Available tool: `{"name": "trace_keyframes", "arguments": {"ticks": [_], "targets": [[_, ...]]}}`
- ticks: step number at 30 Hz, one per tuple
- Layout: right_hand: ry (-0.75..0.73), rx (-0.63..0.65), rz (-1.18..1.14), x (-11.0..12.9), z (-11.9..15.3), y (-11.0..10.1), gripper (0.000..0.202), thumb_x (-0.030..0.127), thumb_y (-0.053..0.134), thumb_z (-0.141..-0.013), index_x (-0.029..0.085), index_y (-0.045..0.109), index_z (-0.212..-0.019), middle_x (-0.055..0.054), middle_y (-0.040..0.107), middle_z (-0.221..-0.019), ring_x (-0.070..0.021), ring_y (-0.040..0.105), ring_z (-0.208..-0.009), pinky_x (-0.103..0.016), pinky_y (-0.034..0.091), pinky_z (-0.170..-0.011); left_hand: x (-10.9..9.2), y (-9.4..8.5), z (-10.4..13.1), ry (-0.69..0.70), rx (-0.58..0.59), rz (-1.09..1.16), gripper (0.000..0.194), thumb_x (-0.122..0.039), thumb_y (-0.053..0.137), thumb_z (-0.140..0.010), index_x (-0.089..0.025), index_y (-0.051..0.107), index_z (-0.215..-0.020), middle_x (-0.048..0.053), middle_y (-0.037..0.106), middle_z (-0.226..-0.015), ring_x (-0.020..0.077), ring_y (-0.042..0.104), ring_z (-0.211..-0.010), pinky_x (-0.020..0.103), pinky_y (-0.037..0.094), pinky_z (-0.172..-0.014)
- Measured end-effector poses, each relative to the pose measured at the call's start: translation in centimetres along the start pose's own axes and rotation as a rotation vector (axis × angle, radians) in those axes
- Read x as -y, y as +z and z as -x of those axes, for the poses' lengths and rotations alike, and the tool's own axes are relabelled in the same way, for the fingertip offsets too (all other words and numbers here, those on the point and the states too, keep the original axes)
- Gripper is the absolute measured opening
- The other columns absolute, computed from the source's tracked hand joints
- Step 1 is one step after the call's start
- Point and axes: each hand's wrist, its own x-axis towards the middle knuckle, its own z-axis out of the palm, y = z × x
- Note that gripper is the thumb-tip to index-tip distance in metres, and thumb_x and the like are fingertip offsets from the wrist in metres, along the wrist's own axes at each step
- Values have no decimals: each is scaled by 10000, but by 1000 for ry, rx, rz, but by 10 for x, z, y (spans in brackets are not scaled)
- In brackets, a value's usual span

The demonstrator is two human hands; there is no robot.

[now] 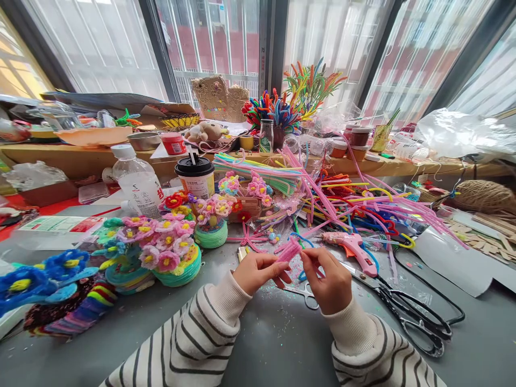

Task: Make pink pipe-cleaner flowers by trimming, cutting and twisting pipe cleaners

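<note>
Between the thumb and fingers of my left hand [262, 272] is a short pink pipe cleaner bundle [289, 250], its fuzzy strands lying side by side. My right hand [329, 277] pinches at the right end of this bundle, thumb and forefinger together; the exact spot it grips is partly hidden. Below and between the hands, small white-handled scissors [309, 296] lie on the grey table. A pink glue gun [355, 251] rests beyond my right hand, and large black-handled scissors [407, 306] lie to its right.
Pipe cleaner flowers in pots [169, 244] crowd the left side, near a plastic bottle [139, 185] and a lidded cup [196, 177]. Loose pipe cleaners [363, 201] spread behind the hands. A black cord [427, 274] loops at the right, beside white paper [451, 263].
</note>
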Motion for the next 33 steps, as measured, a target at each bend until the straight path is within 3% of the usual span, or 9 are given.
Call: {"name": "trace_keyframes", "arguments": {"ticks": [8,16,26,30,33], "targets": [[44,-55,36,-1,-3,-2,72,148,481,-717,134,548,-695,-22,564,-591,-96,493,-487,-209,408,-500,4,-3,-3,-4,-33,-61,339,-407,499,-637,-82,584,-686,60,623,-608,116,548,-484,238,430,-518],[66,-38,26,-3,-5,-3,93,172,464,-723,145,547,-691,-19,561,-579,-104,494,-489,-219,410,-488,4,-5,-3,20,-157,-194,484,-472,318,-715,-78,597,-679,71,620,-645,119,547,-491,243,406,-557],[31,-32,-18,-1,-4,-4,67,130,476,-721,148,541,-723,-32,557,-621,-119,494,-527,-241,410,-531,8,-4,-5,-45,-178,-259,566,-500,252,-720,-58,606,-706,84,627,-617,123,552,-488,233,408,-538],[28,-12,-46,0,-3,-5,71,119,480,-716,144,545,-726,-34,558,-632,-121,500,-544,-239,410,-538,13,-8,-6,-14,-290,-454,535,-473,238,-739,-95,614,-700,76,632,-651,130,560,-512,238,411,-537],[24,24,-76,1,-3,-5,77,121,474,-719,149,545,-726,-32,555,-634,-122,502,-552,-237,411,-531,15,-11,-4,160,-430,-639,429,-420,282,-751,-146,610,-791,66,631,-765,157,569,-672,260,410,-639]]}}
